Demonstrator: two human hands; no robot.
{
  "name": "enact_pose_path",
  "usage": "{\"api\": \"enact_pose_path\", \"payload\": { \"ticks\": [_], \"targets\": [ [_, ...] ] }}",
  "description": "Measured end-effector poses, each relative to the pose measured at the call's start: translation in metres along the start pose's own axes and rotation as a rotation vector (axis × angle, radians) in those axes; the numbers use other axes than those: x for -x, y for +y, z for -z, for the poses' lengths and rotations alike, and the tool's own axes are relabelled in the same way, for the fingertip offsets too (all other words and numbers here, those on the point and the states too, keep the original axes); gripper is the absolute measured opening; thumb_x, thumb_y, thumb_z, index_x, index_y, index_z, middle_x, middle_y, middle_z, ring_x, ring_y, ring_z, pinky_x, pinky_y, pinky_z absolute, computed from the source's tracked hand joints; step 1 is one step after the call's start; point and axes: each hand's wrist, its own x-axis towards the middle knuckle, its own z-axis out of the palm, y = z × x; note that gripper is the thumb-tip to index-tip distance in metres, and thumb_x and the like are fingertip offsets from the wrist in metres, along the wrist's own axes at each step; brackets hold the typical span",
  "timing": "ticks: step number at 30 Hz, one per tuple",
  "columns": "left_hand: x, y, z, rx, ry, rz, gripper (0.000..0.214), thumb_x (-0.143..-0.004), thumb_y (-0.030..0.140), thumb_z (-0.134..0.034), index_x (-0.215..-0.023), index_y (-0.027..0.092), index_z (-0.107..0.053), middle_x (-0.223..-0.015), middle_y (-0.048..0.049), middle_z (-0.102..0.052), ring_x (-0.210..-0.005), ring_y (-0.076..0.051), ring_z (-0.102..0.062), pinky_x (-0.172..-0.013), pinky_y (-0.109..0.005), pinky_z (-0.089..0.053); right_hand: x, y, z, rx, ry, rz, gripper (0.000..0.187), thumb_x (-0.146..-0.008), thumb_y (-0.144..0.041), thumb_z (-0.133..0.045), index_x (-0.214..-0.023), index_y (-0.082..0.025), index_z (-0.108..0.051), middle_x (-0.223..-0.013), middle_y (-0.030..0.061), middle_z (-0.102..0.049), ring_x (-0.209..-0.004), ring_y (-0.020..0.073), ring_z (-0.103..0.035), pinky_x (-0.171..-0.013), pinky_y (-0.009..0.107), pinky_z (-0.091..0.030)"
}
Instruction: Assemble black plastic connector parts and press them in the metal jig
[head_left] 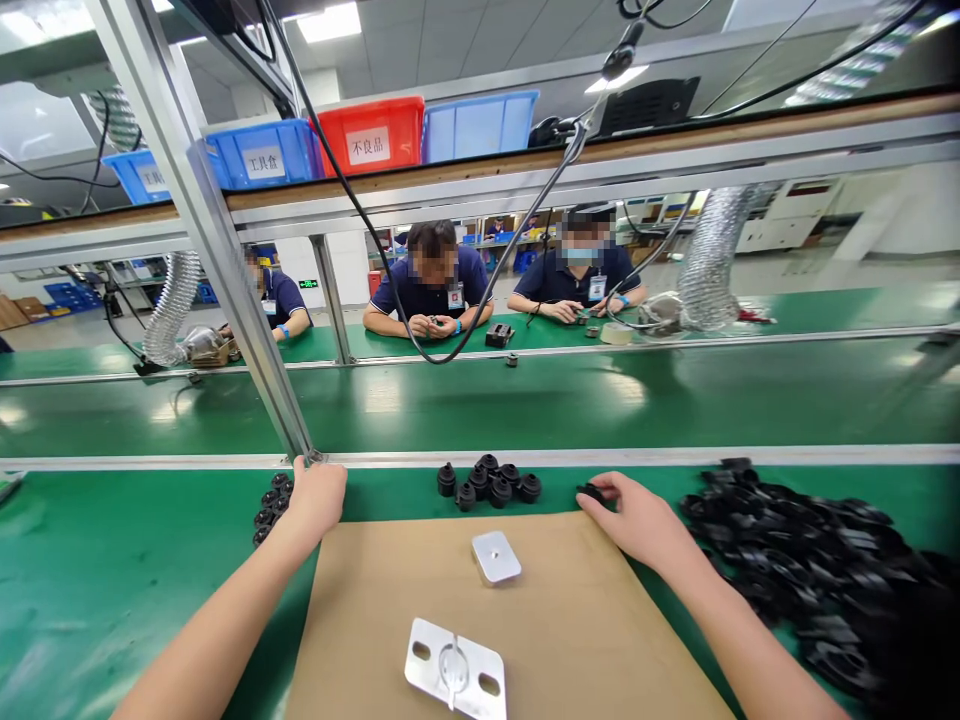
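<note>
My right hand (pixel 634 515) is beyond the brown board's far right corner, thumb and fingers closed on a small black plastic part (pixel 591 492). My left hand (pixel 319 495) is curled closed beside a cluster of black round parts (pixel 270 508), near the foot of the metal post; its fingertips are hidden, so I cannot make out what it holds. Between the hands stands a group of black knob-like parts (pixel 489 482). On the brown board (pixel 375 570) lie a small square metal block (pixel 496 557) and a metal plate with two slots (pixel 427 675).
A large heap of black plastic parts (pixel 817 570) lies right of my right forearm. An aluminium post (pixel 225 260) rises at the left. Beyond a metal rail (pixel 525 456) runs a green belt (pixel 450 400). Co-workers sit opposite; a black cable (pixel 360 210) hangs ahead.
</note>
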Motion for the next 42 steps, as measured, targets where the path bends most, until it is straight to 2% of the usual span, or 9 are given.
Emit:
{"api": "enact_pose_path", "payload": {
  "ticks": [6,9,12,15,20,25,30,33,42],
  "targets": [
    [-0.008,0.037,-0.031,0.335,0.126,-0.129,0.045,-0.09,0.01,-0.065,-0.134,0.019,-0.065,-0.135,-0.0148,-0.072,-0.129,-0.031,-0.065,-0.115,-0.048,-0.041,0.005,-0.014,0.004,-0.191,0.051,-0.017,0.047,-0.07,-0.056,-0.068,-0.098,-0.018,-0.073,-0.092,0.0144,-0.075,-0.094,0.0369,-0.069,-0.088,0.05,-0.052],
    [-0.009,0.048,-0.046,0.529,0.185,-0.104,0.045,-0.092,0.02,-0.069,-0.137,0.017,-0.062,-0.138,-0.0147,-0.069,-0.13,-0.028,-0.064,-0.114,-0.041,-0.046,0.016,-0.033,0.004,-0.363,0.026,0.007,0.062,-0.078,-0.066,-0.064,-0.113,-0.015,-0.072,-0.101,0.0158,-0.076,-0.094,0.0327,-0.072,-0.08,0.043,-0.056],
    [-0.009,0.05,-0.049,0.7,0.212,-0.052,0.029,-0.089,0.023,-0.073,-0.117,0.016,-0.068,-0.125,-0.0134,-0.074,-0.12,-0.03,-0.068,-0.111,-0.045,-0.051,0.039,-0.06,-0.003,-0.621,-0.094,0.014,0.063,-0.082,-0.067,-0.069,-0.121,-0.017,-0.071,-0.099,0.0131,-0.076,-0.089,0.0282,-0.073,-0.07,0.036,-0.057],
    [0.0,0.059,-0.039,0.863,0.192,-0.076,0.021,-0.089,0.026,-0.072,-0.108,0.018,-0.065,-0.113,-0.0091,-0.076,-0.105,-0.026,-0.074,-0.099,-0.04,-0.06,0.067,-0.086,-0.016,-1.112,-0.325,-0.075,0.051,-0.077,-0.051,-0.086,-0.117,-0.021,-0.072,-0.099,0.0095,-0.075,-0.085,0.0235,-0.071,-0.069,0.032,-0.056],
    [0.038,0.105,-0.027,1.416,0.048,-0.217,0.028,-0.083,0.032,-0.078,-0.105,0.019,-0.067,-0.108,-0.0082,-0.077,-0.098,-0.024,-0.075,-0.09,-0.036,-0.061,0.09,-0.105,-0.029,-1.457,-0.536,-0.261,0.046,-0.074,-0.039,-0.094,-0.11,-0.023,-0.071,-0.094,0.0055,-0.074,-0.079,0.0163,-0.068,-0.069,0.026,-0.054],
    [0.063,0.134,-0.049,1.627,0.005,-0.189,0.041,-0.075,0.027,-0.087,-0.11,0.018,-0.069,-0.107,-0.009,-0.077,-0.101,-0.026,-0.072,-0.092,-0.038,-0.058,0.095,-0.099,-0.03,-1.18,-0.468,0.008,0.037,-0.085,-0.043,-0.087,-0.111,-0.023,-0.071,-0.094,0.0046,-0.073,-0.079,0.0165,-0.068,-0.072,0.028,-0.057],
    [0.061,0.129,-0.068,1.654,-0.004,-0.214,0.037,-0.075,0.03,-0.09,-0.107,0.018,-0.077,-0.108,-0.0104,-0.077,-0.097,-0.026,-0.071,-0.091,-0.039,-0.058,0.112,-0.106,-0.03,-0.785,-0.295,0.402,0.019,-0.098,-0.033,-0.071,-0.115,-0.024,-0.072,-0.122,0.0103,-0.071,-0.102,0.0232,-0.072,-0.085,0.033,-0.063],
    [0.059,0.128,-0.068,1.675,0.019,-0.29,0.037,-0.079,0.033,-0.089,-0.112,0.021,-0.08,-0.114,-0.0112,-0.076,-0.107,-0.029,-0.07,-0.097,-0.041,-0.058,0.12,-0.114,-0.028,-0.674,-0.218,0.576,0.017,-0.098,-0.024,-0.067,-0.115,-0.025,-0.072,-0.12,0.0104,-0.072,-0.105,0.0247,-0.072,-0.081,0.033,-0.065],
    [0.062,0.129,-0.061,1.671,0.001,-0.381,0.034,-0.088,0.032,-0.081,-0.121,0.024,-0.079,-0.116,-0.0113,-0.074,-0.111,-0.029,-0.069,-0.099,-0.041,-0.058,0.123,-0.119,-0.029,-0.545,-0.194,0.798,0.033,-0.094,-0.011,-0.067,-0.122,-0.028,-0.065,-0.12,0.0088,-0.073,-0.111,0.0253,-0.072,-0.09,0.036,-0.065]
  ]
}}
